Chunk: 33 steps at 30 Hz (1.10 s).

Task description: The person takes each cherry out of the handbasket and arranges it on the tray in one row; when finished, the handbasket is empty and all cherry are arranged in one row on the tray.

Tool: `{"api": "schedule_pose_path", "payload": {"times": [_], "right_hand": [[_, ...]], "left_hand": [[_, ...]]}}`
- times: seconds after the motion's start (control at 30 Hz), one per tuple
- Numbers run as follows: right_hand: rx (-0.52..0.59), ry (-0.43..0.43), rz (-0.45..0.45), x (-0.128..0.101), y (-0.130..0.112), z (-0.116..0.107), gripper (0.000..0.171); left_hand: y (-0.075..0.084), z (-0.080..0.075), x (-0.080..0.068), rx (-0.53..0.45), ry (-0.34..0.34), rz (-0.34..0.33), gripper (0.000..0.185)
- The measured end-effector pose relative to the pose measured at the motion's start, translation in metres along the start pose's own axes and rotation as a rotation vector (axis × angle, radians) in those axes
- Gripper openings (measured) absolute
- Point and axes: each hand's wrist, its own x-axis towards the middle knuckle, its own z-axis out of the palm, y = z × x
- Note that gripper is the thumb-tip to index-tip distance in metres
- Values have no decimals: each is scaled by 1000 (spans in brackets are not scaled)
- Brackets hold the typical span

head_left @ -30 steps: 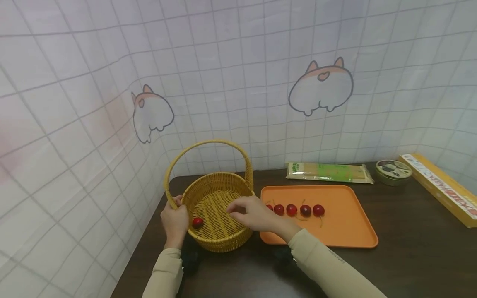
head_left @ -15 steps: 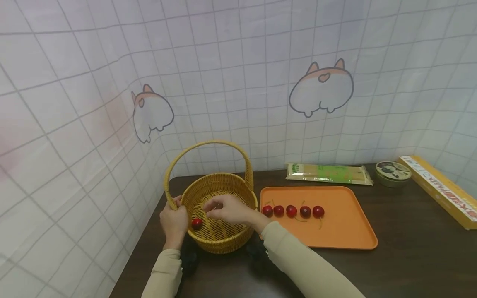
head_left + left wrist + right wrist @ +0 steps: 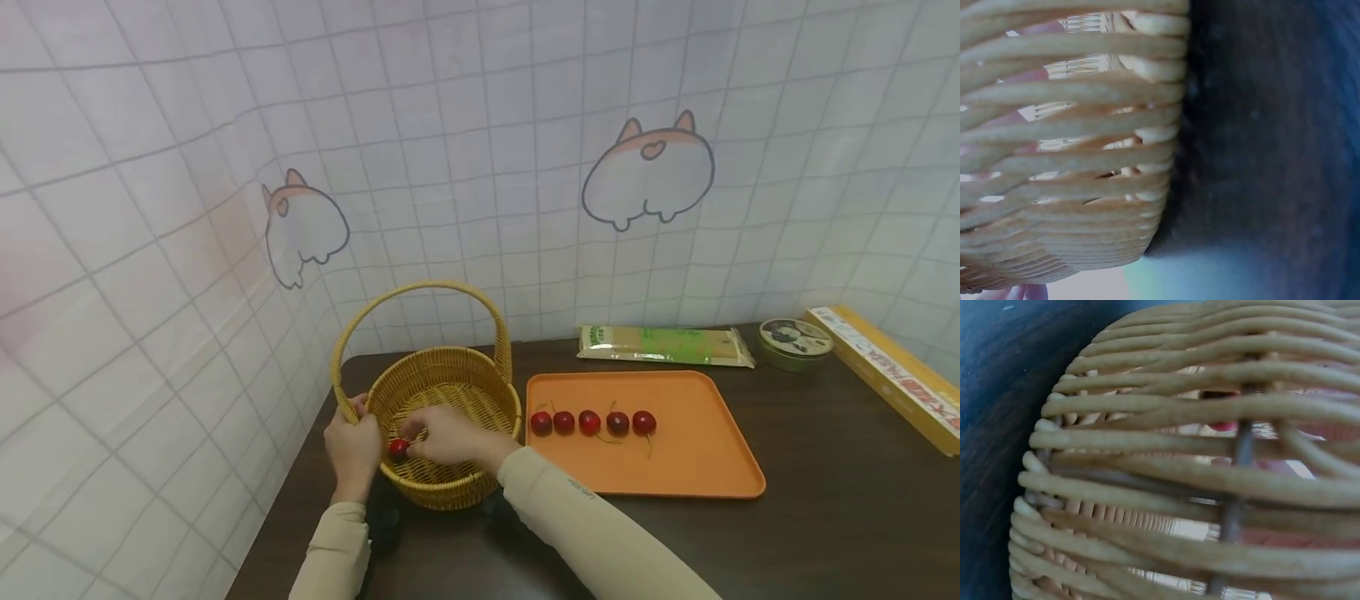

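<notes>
A yellow woven basket (image 3: 450,487) with a hoop handle stands at the table's left end. My left hand (image 3: 352,446) grips its left rim at the foot of the handle. My right hand (image 3: 442,437) reaches down inside the basket and its fingertips pinch a red cherry (image 3: 397,450) lying on the basket floor. In the left wrist view only the basket wall (image 3: 1072,156) and dark table show. Through the weave (image 3: 1179,487) in the right wrist view I see a patch of the red cherry (image 3: 1225,426). Several more cherries (image 3: 589,422) lie in a row on an orange tray (image 3: 675,467).
A green pasta packet (image 3: 663,346), a round tin (image 3: 795,342) and a long yellow box (image 3: 892,375) lie along the back and right of the dark table (image 3: 825,533). A white checked cloth wall stands close behind and to the left of the basket.
My right hand has moved left from the basket's right rim, down into the basket, onto the cherry. The left hand and basket have stayed put.
</notes>
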Motion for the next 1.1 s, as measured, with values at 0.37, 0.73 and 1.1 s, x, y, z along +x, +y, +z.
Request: {"api": "schedule_pose_path", "payload": {"times": [0.37, 0.73, 1.1], "right_hand": [[-80, -94, 40, 12, 2, 4, 48], [-185, -151, -62, 11, -3, 12, 39], [-275, -106, -75, 8, 0, 14, 33]], "left_hand": [[-4, 2, -1, 25, -28, -13, 31], [-1, 0, 1, 29, -15, 11, 31], [-2, 0, 0, 35, -21, 2, 31]]}}
